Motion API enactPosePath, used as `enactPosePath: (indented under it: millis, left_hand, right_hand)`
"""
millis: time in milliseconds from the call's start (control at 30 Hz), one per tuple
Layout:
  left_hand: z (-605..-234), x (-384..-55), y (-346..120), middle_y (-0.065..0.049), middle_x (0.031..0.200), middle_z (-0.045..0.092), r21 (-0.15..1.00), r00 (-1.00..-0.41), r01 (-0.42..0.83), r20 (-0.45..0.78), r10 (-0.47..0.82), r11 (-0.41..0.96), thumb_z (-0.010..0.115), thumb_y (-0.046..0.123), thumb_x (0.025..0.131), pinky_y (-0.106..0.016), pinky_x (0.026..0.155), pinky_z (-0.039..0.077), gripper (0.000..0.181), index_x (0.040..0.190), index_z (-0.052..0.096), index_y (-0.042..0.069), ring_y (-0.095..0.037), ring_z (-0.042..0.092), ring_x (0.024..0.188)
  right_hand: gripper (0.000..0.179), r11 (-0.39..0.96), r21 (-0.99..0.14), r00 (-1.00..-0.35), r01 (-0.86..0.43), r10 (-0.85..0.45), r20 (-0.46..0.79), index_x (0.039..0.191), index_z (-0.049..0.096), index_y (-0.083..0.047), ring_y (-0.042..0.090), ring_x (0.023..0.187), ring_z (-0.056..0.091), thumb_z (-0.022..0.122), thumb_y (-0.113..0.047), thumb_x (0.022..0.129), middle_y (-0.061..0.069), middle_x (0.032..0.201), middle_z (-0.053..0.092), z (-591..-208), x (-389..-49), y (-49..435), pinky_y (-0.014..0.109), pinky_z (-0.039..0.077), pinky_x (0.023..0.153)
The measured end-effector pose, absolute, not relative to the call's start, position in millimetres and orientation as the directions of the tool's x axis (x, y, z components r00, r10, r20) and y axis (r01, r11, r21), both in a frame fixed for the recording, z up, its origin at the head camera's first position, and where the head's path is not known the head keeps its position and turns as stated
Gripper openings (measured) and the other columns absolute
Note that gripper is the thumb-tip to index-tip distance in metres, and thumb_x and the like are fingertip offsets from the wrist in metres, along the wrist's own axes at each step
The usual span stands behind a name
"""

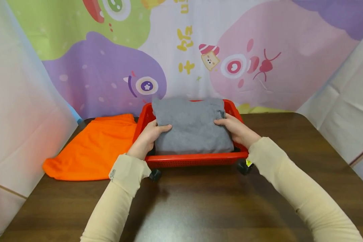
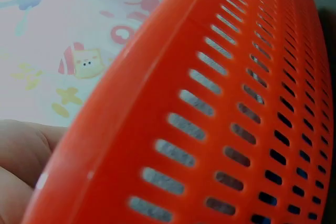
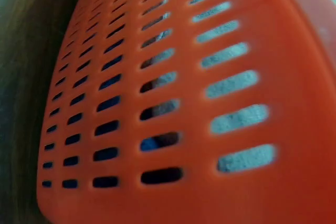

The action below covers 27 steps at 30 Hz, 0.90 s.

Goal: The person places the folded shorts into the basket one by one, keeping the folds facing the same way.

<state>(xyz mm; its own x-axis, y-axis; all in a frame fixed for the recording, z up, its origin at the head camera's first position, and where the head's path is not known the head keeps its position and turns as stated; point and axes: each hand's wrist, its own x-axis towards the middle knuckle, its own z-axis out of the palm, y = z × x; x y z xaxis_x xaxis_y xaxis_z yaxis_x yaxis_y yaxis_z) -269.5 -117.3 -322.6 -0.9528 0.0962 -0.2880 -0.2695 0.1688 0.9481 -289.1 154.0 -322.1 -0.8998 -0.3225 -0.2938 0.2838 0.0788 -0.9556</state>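
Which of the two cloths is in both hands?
The grey cloth, held by left hand and right hand in the red basket; the orange cloth lies outside, on the table.

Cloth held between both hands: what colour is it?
Grey; the cloth shows best in the head view.

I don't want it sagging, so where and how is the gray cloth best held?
Probably by its left and right edges, left hand and right hand coming from either side, thumbs on top. The gray cloth is wide and looks soft, so one grip may let it droop; its near edge lies close to the basket rim, leaving little room there.
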Motion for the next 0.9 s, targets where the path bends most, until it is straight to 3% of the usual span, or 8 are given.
enactPosePath:
  millis: [300,667,733,900]
  left_hand:
    - [-323,-267,-121,-0.016,0.130,0.044,0.903,-0.933,-0.264,-0.329,0.149,0.340,0.048,0.026,0.094,-0.044,0.098,0.038,0.049,0.134,0.034,0.001,-0.030,0.048,0.113]
    - [-330,-269,-125,-0.018,0.125,0.044,0.855,-0.921,-0.277,-0.366,0.133,0.438,0.048,0.025,0.094,-0.041,0.097,0.039,0.048,0.129,0.036,-0.005,-0.028,0.047,0.108]
    - [-332,-269,-125,-0.018,0.125,0.043,0.839,-0.919,-0.276,-0.373,0.127,0.469,0.048,0.024,0.094,-0.041,0.097,0.039,0.048,0.129,0.035,-0.006,-0.029,0.047,0.108]
    - [-335,-268,-125,-0.020,0.127,0.043,0.795,-0.920,-0.257,-0.375,0.112,0.550,0.050,0.022,0.093,-0.042,0.099,0.037,0.050,0.129,0.035,-0.008,-0.031,0.045,0.113]
  right_hand:
    - [0.062,0.169,-0.940,-0.893,0.296,-0.299,-0.335,0.145,0.012,-0.006,0.029,0.126,0.033,0.045,-0.019,0.094,0.013,0.143,0.029,-323,-282,154,0.044,0.026,0.108]
    - [0.055,0.431,-0.890,-0.917,0.151,-0.276,-0.289,0.138,0.020,0.003,0.031,0.113,0.043,0.045,-0.022,0.096,0.021,0.132,0.036,-333,-278,156,0.043,0.037,0.099]
    - [0.059,0.471,-0.869,-0.913,0.155,-0.266,-0.308,0.140,0.016,0.004,0.031,0.117,0.039,0.045,-0.022,0.095,0.022,0.136,0.031,-335,-277,155,0.043,0.034,0.101]
    - [0.076,0.595,-0.784,-0.912,0.175,-0.203,-0.358,0.142,-0.004,0.007,0.034,0.133,0.016,0.046,-0.025,0.094,0.023,0.148,0.004,-335,-276,153,0.046,0.020,0.109]
